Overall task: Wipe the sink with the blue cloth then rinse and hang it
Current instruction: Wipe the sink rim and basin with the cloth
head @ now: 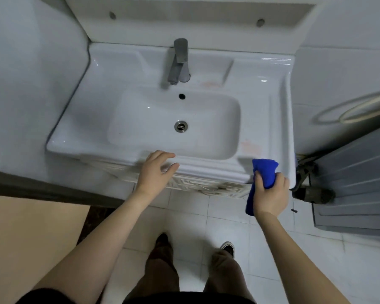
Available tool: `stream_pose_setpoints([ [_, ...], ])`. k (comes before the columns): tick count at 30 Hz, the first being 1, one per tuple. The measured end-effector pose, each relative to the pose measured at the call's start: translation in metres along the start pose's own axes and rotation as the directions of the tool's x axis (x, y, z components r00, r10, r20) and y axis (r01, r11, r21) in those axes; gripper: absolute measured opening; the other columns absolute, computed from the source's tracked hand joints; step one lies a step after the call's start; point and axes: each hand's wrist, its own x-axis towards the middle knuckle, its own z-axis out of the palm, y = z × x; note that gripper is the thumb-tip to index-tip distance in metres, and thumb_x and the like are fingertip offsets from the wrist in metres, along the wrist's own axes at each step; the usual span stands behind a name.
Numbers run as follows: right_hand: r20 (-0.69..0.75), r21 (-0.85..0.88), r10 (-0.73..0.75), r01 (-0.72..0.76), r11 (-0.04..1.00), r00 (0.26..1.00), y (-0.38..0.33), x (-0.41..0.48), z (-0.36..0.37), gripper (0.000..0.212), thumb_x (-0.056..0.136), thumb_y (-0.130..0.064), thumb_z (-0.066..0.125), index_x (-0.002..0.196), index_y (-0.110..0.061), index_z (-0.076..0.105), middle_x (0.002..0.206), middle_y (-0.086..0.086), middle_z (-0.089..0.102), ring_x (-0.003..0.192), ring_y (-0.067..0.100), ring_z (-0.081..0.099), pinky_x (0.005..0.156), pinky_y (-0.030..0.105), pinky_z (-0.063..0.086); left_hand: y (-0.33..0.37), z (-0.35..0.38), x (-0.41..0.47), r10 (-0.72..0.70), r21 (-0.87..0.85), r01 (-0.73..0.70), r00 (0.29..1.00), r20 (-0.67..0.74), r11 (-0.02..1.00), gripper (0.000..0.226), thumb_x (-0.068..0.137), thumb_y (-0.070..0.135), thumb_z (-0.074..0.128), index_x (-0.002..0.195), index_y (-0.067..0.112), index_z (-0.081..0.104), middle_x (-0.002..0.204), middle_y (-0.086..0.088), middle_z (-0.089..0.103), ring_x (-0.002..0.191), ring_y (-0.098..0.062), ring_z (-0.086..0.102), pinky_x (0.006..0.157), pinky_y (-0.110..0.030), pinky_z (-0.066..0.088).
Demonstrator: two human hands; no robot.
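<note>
A white ceramic sink point(92, 119) fills the upper middle of the head view, with a steel drain point(181, 126) in its rectangular basin and a grey metal faucet point(178, 62) at the back. Faint pinkish stains mark the right rim and the ledge beside the faucet. My right hand point(270, 194) grips a bunched blue cloth point(264, 172) just in front of the sink's front right corner; part of the cloth hangs below my palm. My left hand point(156, 172) rests with fingers apart on the sink's front edge, holding nothing.
A white shelf recess point(184, 20) sits above the faucet. A grey slatted panel point(355, 183) and dark pipe fittings point(309, 189) stand at the right, with a coiled hose point(355, 110) above. The white tiled floor point(195, 216), my legs and shoes lie below.
</note>
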Motion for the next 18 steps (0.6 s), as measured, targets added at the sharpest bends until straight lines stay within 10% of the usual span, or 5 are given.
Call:
stream_pose_setpoints([
  [14,-0.105,0.150,0.115,-0.099,0.984,0.988,-0.102,-0.098,0.118,0.028,0.089,-0.041,0.063,0.090,-0.020,0.044,0.096,-0.005,0.049,0.069,0.011,0.052,0.059,0.027,0.040,-0.147,-0.053,0.041,0.165,0.169,-0.170,0.985,0.044,0.971,0.025,0.083,0.039,0.066,0.092,0.017,0.075,0.093,-0.001,0.068,0.090,-0.028,0.058,0.079,-0.035,0.043],
  [18,-0.313,0.628,0.654,-0.366,0.687,0.689,-0.083,-0.081,0.102,0.031,0.091,-0.045,0.061,0.098,-0.020,0.044,0.093,-0.003,0.058,0.073,0.009,0.060,0.057,0.020,0.043,-0.153,-0.053,0.047,0.179,0.110,-0.184,0.982,0.052,0.977,0.013,0.081,0.026,0.078,0.090,0.017,0.076,0.090,0.001,0.066,0.089,-0.026,0.057,0.073,-0.028,0.034],
])
